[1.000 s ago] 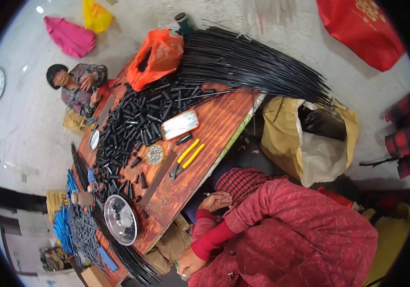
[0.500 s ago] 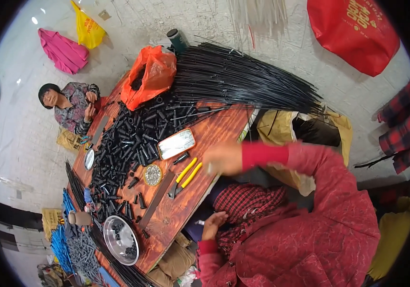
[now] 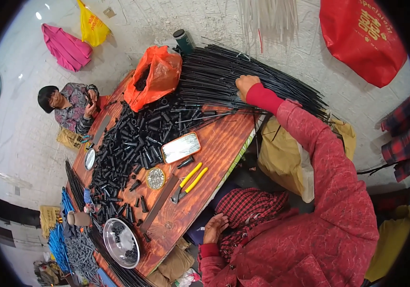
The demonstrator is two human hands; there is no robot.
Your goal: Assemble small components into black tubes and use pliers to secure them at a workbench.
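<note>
Resting with its fingers curled, your right hand (image 3: pixel 247 87) is on the fanned bundle of long, thin black rods (image 3: pixel 214 71) at the far right of the reddish wood-grained tabletop (image 3: pixel 220 138). From this angle you cannot tell whether it is clamped on a rod or only lies against them. Your left hand (image 3: pixel 214 227) is well apart from it, off the tabletop's near edge and beside red-and-black checked cloth (image 3: pixel 250 205), fingers half bent; whether anything sits between them cannot be told.

The rods lie crossed and closely packed, their right ends reaching past the tabletop above a tan-yellow sack (image 3: pixel 281 158). Lifting one carelessly could drag its neighbours along, and the overhang may let some slide off. On the left, rods meet the heap of short black plastic tubes (image 3: pixel 133 138), so a sideways sweep might scatter tubes toward the yellow-handled pliers (image 3: pixel 196 181). Your outstretched red right sleeve (image 3: pixel 305 129) lies close to the rod ends and could snag.
</note>
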